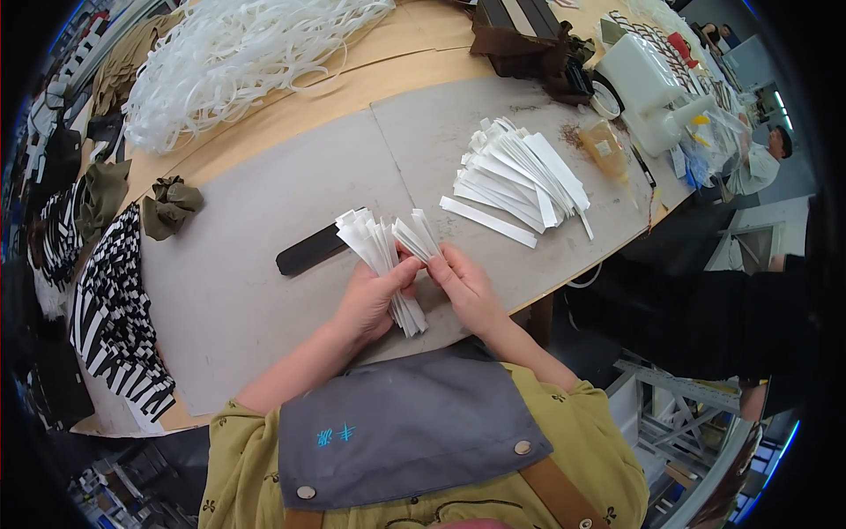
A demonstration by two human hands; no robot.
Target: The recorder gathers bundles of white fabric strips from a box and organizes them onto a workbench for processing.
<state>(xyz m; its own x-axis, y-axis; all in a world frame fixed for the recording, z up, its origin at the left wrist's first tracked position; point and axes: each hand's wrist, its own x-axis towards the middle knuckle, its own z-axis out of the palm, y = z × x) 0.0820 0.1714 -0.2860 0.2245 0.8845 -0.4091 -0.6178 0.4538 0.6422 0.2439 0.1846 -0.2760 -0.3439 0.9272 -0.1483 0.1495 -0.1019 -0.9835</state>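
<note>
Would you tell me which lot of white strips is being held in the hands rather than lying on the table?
The fanned bundle of white strips, gripped by the left hand and right hand. The other pile of strips lies untouched on the grey board farther away.

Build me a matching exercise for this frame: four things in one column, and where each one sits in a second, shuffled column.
Things:
1. fanned bundle of white strips
2. loose pile of white strips
3. black flat bar
4. tangled heap of white banding

Places:
A. far left end of the table
B. held between the left hand and right hand
C. on the grey board, right of the hands
D. lying on the grey board just left of the held bundle

Pairs: 1-B, 2-C, 3-D, 4-A
</note>
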